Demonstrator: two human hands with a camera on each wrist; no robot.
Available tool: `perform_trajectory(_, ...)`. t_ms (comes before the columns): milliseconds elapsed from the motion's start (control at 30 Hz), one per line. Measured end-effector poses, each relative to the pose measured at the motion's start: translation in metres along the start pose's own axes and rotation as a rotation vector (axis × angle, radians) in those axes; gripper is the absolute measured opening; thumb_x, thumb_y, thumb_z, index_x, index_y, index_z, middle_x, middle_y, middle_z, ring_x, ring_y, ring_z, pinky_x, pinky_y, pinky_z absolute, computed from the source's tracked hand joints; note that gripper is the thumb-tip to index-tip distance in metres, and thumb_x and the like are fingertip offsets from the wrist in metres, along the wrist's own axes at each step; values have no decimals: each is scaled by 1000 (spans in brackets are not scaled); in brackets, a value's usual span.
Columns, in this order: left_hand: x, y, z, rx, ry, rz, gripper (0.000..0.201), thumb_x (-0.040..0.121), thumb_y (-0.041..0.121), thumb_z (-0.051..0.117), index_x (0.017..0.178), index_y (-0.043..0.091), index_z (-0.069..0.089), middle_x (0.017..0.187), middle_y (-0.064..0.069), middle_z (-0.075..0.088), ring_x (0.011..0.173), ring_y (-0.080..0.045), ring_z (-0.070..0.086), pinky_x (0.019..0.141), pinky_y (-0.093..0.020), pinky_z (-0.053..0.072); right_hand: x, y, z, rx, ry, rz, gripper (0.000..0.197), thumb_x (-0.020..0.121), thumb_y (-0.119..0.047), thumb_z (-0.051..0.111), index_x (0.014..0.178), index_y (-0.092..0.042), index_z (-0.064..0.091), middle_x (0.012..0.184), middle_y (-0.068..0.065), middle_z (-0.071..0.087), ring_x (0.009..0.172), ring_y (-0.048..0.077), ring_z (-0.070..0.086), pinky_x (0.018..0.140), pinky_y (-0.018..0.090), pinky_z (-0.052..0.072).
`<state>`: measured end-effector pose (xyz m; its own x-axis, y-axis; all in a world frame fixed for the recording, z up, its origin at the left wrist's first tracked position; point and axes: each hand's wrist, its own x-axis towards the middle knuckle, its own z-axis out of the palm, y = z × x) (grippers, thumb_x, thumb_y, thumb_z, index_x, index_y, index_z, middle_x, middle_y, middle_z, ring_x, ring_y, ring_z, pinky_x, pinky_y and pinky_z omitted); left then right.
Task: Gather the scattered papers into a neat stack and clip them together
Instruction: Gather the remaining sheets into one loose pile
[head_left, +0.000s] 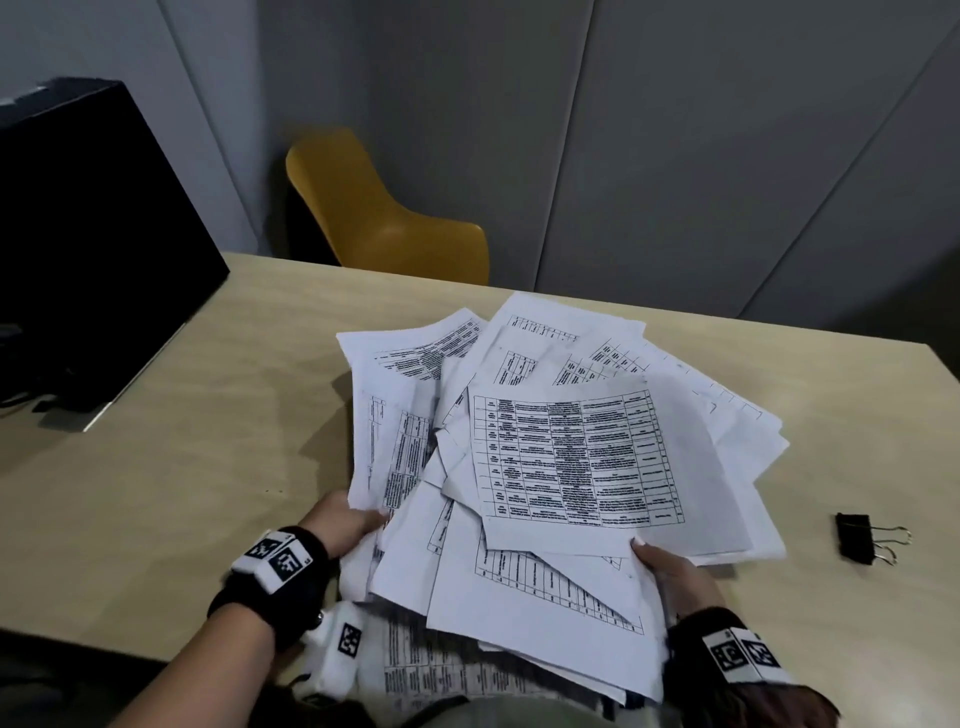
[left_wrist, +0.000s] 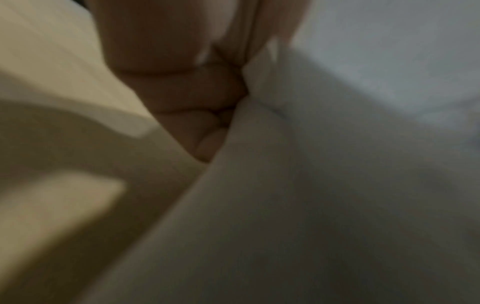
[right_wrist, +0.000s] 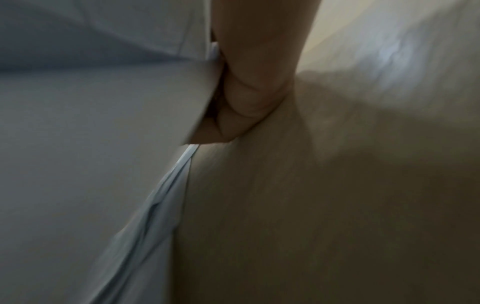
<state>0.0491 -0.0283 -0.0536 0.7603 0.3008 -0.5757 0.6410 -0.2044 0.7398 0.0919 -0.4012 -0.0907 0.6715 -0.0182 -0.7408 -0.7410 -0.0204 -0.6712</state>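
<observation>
A loose, fanned pile of white printed papers (head_left: 566, 457) lies on the light wooden table (head_left: 197, 467), its near sheets hanging over the front edge. My left hand (head_left: 348, 519) grips the pile's left side, fingers tucked under the sheets. In the left wrist view those fingers (left_wrist: 182, 92) curl against the papers (left_wrist: 337, 164). My right hand (head_left: 670, 571) holds the pile's right near edge, thumb on top. The right wrist view shows curled fingers (right_wrist: 249, 98) under the paper edges (right_wrist: 166, 195). A black binder clip (head_left: 857, 538) lies on the table to the right, apart from the pile.
A black monitor or box (head_left: 78, 249) stands at the table's far left with cables beside it. A yellow chair (head_left: 384, 218) sits behind the table against grey wall panels. Bare tabletop shows left of the pile and around the clip.
</observation>
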Motion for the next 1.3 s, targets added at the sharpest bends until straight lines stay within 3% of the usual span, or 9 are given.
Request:
perform_trajectory(133,-1,-4,-17,29,-71,4,31,82,3,66,112,1,62,110,-15,66,102,-27,62,98,-36,45,-3,-4,5,-9,8,-13,68,49,-36,77,108,-7,60,109,21,64,105,35,62,95,51,49)
perform_trajectory(300,-7,-9,-22,-38,-111,-24,50,66,-7,70,114,-9,56,102,-19,69,77,-17,68,79,-30,45,2,-3,14,-6,186,-74,55,61,-20,78,104,10,63,101,21,69,91,35,67,86,43,52)
perform_trajectory(433,-9,-6,-32,-2,80,-12,28,88,-1,56,115,-5,59,120,-19,61,104,-29,60,99,-39,42,0,-4,23,72,207,-89,59,56,-14,79,105,14,61,98,22,70,87,35,67,81,38,53)
perform_trajectory(567,-16,3,-48,52,160,1,14,88,13,56,100,14,64,104,-10,69,94,-29,65,94,-44,48,-5,-10,28,108,254,-143,23,73,7,68,94,13,60,44,2,64,37,16,60,38,15,46)
perform_trajectory(633,-27,11,-56,57,235,37,20,88,12,54,105,15,64,101,-8,69,91,-27,64,90,-38,49,-10,-16,31,116,256,-149,14,75,12,64,88,10,58,33,-2,56,26,10,52,29,12,38)
perform_trajectory(733,-44,25,-68,121,334,98,26,90,13,53,113,12,63,105,-8,67,96,-27,62,93,-40,47,-16,-22,32,94,272,-170,12,76,14,62,80,6,55,27,-5,51,21,7,47,25,11,33)
perform_trajectory(933,-83,64,-83,316,463,231,23,91,15,53,108,7,65,99,-16,69,91,-32,63,85,-39,49,-18,-23,33,111,246,-187,30,76,17,59,105,14,55,35,0,58,29,16,56,28,17,41)
perform_trajectory(1133,-135,118,-95,539,652,539,20,90,22,53,96,12,69,72,-20,65,68,-35,60,62,-38,48,-21,-25,34,143,233,-162,16,77,15,60,78,1,53,29,-4,53,22,7,49,26,11,35)
perform_trajectory(1300,-161,148,-103,278,692,806,22,78,39,50,81,23,65,76,-12,71,71,-30,66,55,-34,46,-22,-26,34,164,260,-106,29,79,13,59,68,-5,40,24,-2,45,17,6,40,26,8,29)
